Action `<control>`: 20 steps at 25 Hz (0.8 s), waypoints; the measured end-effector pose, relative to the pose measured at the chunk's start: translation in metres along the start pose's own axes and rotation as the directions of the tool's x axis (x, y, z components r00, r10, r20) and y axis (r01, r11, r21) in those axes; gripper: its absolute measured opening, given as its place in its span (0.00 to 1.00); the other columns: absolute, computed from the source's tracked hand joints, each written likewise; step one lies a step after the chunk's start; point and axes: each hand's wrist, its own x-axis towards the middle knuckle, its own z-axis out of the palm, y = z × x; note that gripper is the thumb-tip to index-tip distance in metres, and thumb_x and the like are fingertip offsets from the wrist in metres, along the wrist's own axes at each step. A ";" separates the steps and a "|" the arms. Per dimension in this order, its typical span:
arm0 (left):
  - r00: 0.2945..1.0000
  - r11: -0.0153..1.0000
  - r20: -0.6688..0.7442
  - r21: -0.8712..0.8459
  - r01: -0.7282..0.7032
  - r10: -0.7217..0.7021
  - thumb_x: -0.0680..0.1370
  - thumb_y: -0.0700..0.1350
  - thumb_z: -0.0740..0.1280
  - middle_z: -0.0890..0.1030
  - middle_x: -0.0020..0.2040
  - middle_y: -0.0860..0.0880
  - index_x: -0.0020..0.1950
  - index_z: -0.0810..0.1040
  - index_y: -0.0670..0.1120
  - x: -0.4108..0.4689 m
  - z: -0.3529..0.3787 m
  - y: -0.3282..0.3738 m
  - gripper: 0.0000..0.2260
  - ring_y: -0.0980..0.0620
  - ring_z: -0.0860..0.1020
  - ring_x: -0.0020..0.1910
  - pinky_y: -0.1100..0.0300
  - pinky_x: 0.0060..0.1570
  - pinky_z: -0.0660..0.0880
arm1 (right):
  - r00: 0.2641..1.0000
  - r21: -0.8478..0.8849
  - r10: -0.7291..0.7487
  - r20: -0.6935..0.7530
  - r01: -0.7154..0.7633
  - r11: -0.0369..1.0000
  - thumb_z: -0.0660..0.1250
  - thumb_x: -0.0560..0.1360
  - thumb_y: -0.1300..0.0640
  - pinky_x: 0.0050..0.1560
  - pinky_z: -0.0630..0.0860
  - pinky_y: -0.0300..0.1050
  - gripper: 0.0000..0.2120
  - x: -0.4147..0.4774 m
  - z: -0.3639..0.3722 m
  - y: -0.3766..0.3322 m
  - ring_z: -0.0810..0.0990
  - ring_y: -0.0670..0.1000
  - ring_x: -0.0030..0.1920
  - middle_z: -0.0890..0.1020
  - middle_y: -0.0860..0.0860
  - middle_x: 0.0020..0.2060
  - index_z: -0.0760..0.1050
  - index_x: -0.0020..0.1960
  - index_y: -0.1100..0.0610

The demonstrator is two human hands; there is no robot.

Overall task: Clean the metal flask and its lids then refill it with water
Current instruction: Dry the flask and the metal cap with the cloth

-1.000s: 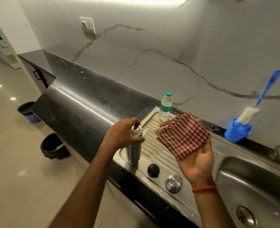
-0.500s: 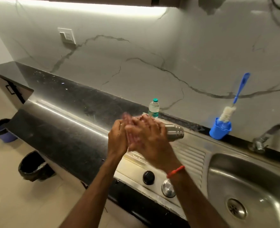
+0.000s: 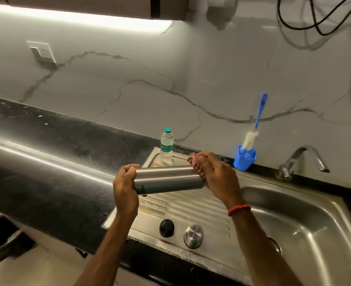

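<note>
Flask: the metal flask [image 3: 168, 179] is held lying sideways in the air above the ribbed drainboard [image 3: 191, 205], just left of the sink basin [image 3: 319, 219].
Left hand: the left hand [image 3: 126, 186] is wrapped around the flask's left end, with the fingers curled over the top and the thumb side facing the camera.
Right hand: the right hand [image 3: 220, 176] clasps a red checked cloth [image 3: 197, 166] against the flask's right end. Its fingers are bent over the cloth, and a red thread [image 3: 239, 209] circles the wrist.
Lids: a black lid [image 3: 166, 228] and a steel lid [image 3: 193, 236] sit side by side at the front of the drainboard, below the flask and apart from it.
Water bottle: a small plastic bottle [image 3: 166, 146] with a green cap stands upright at the back corner of the drainboard.
Brush: a blue-handled bottle brush [image 3: 252, 137] stands in a blue cup [image 3: 245, 161] against the marble wall.
Tap: the tap [image 3: 303, 159] stands behind the basin.
Counter: the dark counter [image 3: 46, 162] stretches away to the left.
</note>
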 end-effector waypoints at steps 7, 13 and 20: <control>0.999 0.994 -0.028 -0.108 0.029 -0.032 0.79 0.52 0.58 0.78 0.54 0.44 0.59 0.76 0.47 -0.008 0.026 -0.015 0.14 0.47 0.80 0.49 0.57 0.31 0.78 | 0.945 0.573 0.279 0.172 -0.327 0.752 0.59 0.81 0.40 0.45 0.84 0.59 0.07 -0.010 -0.028 -0.008 0.83 0.55 0.51 0.78 0.54 0.56 0.72 0.57 0.36; 0.654 0.601 0.084 -0.323 0.731 -0.751 0.79 0.56 0.66 0.79 0.53 0.35 0.62 0.74 0.41 -0.011 0.046 -0.010 0.20 0.39 0.81 0.43 0.56 0.26 0.79 | 0.721 -0.011 -0.668 -0.183 0.678 0.735 0.65 0.77 0.44 0.60 0.76 0.50 0.15 -0.006 -0.041 -0.002 0.75 0.56 0.61 0.73 0.55 0.63 0.73 0.62 0.48; 0.808 0.778 0.039 -0.247 0.578 -0.588 0.80 0.54 0.64 0.81 0.50 0.38 0.57 0.77 0.43 -0.007 0.053 0.016 0.16 0.42 0.81 0.45 0.60 0.24 0.76 | 0.555 -0.236 -0.830 0.051 0.814 0.530 0.66 0.77 0.39 0.65 0.72 0.52 0.21 -0.014 -0.063 0.050 0.69 0.60 0.69 0.65 0.59 0.71 0.71 0.68 0.42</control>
